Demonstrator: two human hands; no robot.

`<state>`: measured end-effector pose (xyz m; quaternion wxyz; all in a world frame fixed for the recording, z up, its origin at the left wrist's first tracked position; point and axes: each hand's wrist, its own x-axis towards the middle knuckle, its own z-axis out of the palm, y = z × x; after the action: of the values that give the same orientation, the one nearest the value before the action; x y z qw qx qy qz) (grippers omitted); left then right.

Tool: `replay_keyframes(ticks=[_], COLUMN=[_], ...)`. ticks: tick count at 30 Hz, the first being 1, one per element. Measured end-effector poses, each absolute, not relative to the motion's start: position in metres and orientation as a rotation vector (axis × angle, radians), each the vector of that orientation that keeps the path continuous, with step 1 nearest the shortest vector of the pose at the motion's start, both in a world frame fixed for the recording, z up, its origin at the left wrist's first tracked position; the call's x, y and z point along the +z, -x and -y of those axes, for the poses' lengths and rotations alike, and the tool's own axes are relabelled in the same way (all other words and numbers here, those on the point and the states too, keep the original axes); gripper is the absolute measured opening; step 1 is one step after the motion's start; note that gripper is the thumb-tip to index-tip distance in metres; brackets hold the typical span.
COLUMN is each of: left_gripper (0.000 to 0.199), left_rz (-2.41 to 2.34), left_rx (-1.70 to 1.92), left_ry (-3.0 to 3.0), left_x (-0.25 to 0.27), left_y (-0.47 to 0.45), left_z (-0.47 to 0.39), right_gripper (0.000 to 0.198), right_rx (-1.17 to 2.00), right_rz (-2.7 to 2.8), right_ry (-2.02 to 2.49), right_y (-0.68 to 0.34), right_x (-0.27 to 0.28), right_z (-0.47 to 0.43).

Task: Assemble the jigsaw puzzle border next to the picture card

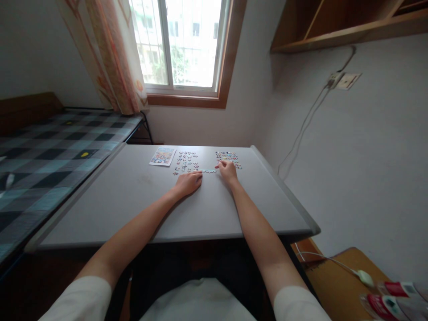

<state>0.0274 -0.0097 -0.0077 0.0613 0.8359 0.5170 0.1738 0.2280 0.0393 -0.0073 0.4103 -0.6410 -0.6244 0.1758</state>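
A short strip of joined jigsaw puzzle pieces (208,171) lies on the table between my two hands. My left hand (189,182) rests palm down at the strip's left end, its fingers lying on the tabletop and touching or nearly touching the strip. At the right end, my right hand (228,171) is closed in a pinch; what is at its fingertips looks like a puzzle piece, though it is tiny and partly hidden. Loose jigsaw pieces (187,157) are spread in rows beyond my left hand. Another group of loose pieces (226,155) lies just beyond my right hand.
A printed picture card (162,157) lies at the far left of the white table (133,209). A bed with a checked cover (80,138) stands left, below a curtained window (187,44). Bottles (384,305) and a cable sit on a brown surface at lower right.
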Motion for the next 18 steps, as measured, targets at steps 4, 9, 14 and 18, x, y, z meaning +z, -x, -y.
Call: replay_keyframes(ticks=[4,9,14,18], left_gripper=[0.032,0.033,0.036,0.034], left_rz=[-1.541,-1.566,-1.568,-1.563], left_rx=[0.517,0.518,0.610,0.672], left_ry=[-2.561,-2.545,-2.522,-2.500], left_x=[-0.0076,-0.0082,-0.0115,-0.0119], left_y=[-0.0270,-0.0272,-0.0264,-0.0260], left_z=[0.0093,0.0093,0.0079,0.0075], right_gripper=[0.028,0.028,0.030,0.030], right_rx=[0.426,0.409,0.398,0.400], right_rz=[1.723,1.847,1.864,1.866], right_ry=[1.578,1.581,1.592,1.589], right_y=[-0.2255,-0.2229,-0.2239,-0.2238], right_x=[-0.0079,-0.0070,-0.0077,-0.0066], right_z=[-0.0372,-0.0345,-0.0343,-0.0337])
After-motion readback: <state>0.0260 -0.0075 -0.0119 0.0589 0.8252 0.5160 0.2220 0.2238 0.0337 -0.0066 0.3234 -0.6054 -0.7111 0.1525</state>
